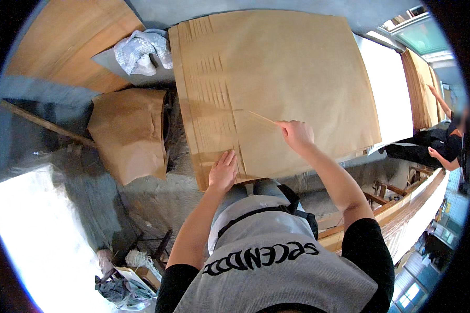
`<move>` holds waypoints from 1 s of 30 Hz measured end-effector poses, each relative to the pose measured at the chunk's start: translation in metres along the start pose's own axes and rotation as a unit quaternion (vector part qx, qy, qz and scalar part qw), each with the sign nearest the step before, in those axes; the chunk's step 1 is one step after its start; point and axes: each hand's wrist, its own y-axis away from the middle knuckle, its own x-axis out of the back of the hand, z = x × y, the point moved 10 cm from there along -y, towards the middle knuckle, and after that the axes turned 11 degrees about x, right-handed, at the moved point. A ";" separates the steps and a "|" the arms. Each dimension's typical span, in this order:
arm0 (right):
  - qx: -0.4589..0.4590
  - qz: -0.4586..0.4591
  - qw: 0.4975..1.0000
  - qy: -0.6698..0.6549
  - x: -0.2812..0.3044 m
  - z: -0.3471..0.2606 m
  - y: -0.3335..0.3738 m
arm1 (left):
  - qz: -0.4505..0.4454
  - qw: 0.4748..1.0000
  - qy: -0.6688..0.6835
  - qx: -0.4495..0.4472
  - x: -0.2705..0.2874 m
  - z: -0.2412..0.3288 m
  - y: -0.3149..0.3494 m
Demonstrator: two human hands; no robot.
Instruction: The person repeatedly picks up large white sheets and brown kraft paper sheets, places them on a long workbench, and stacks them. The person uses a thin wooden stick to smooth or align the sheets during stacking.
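Observation:
A large sheet of brown paper [297,68] lies on top of several others, whose staggered, creased edges [209,88] show along the left side. My left hand [223,169] rests on those edges at the near left corner, fingers stretched out flat. Over the middle of the sheet, my right hand [297,136] is closed around one end of a thin, pale stick [262,118]. The stick points away to the left, toward the creased edges. Whether its tip touches the paper I cannot tell.
Left of the paper stand a folded brown paper bundle [130,133] and a leaning wooden pole [49,122]. Crumpled whitish plastic [141,52] lies behind. A white sheet [391,88] adjoins on the right, where another person [446,143] works. Long wooden boards [402,211] lie at the near right.

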 end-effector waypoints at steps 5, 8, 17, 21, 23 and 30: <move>0.063 -0.012 0.998 -0.016 -0.021 -0.006 0.011 | -0.011 0.999 -0.022 0.028 -0.015 -0.004 -0.004; 0.070 0.036 0.995 -0.056 -0.019 0.012 0.007 | -0.032 0.997 -0.017 0.062 -0.019 -0.008 -0.003; 0.114 0.050 0.989 -0.073 0.009 0.014 -0.007 | -0.034 0.995 -0.009 0.094 -0.022 -0.001 0.002; 0.148 0.078 0.983 -0.079 0.004 -0.018 -0.036 | -0.043 0.992 -0.048 0.110 -0.018 0.003 0.001; 0.151 0.076 0.982 -0.082 -0.003 -0.022 -0.046 | -0.042 0.993 -0.033 0.110 -0.013 0.007 0.000; 0.089 0.053 0.994 -0.044 0.002 -0.044 -0.043 | -0.017 0.995 -0.011 0.101 -0.017 0.000 0.002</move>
